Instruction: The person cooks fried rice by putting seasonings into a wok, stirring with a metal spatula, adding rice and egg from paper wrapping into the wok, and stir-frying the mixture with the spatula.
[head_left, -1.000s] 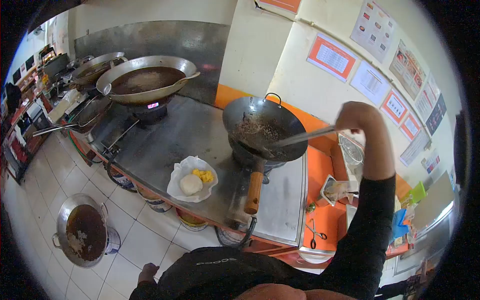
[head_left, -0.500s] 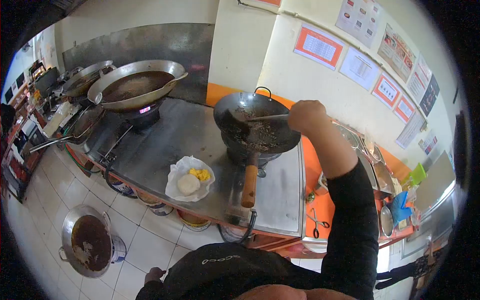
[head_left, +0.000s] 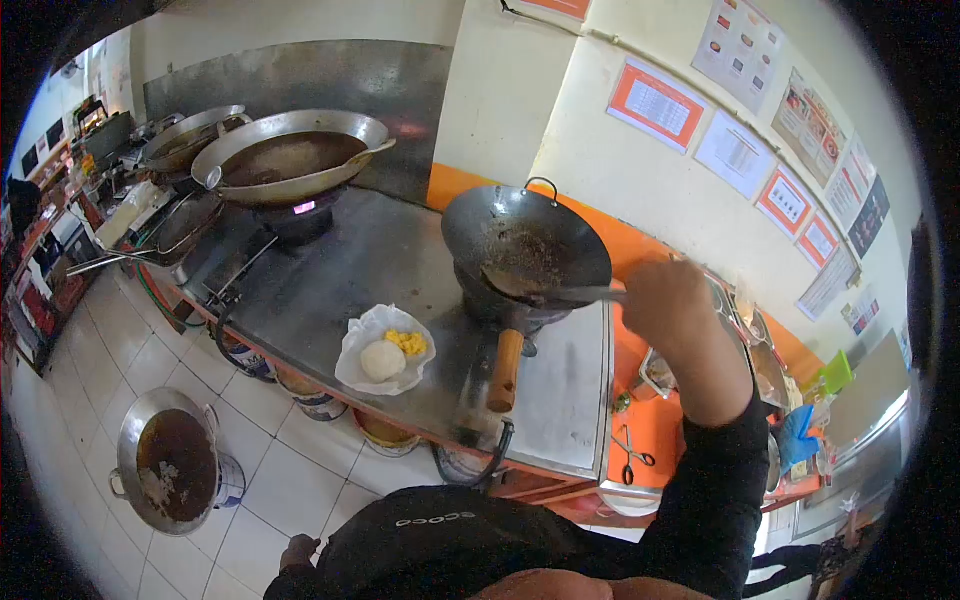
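Evidently, the right hand (head_left: 668,312) has its fingers wrapped around the handle of a metal utensil (head_left: 590,294), which slants leftward over the rim of the dark wok (head_left: 470,235) and reaches down inside it. The wok sits on a burner near the wall, its wooden handle (head_left: 506,372) pointing toward the person, and brown bits of food (head_left: 528,252) lie across its bottom (the shape of the utensil's far end is hard to make out among them).

The left hand (head_left: 298,550) hangs low beside the person's black top (head_left: 430,540), well away from the cookware; whether its fingers are clenched or loose, I cannot tell.

On the metal surface (head_left: 300,300), left of the wooden handle, white paper (head_left: 372,322) holds a rice mound (head_left: 383,361) with yellow food (head_left: 405,342) just beside it. Farther left stands a broad pan (head_left: 295,155) of dark liquid.
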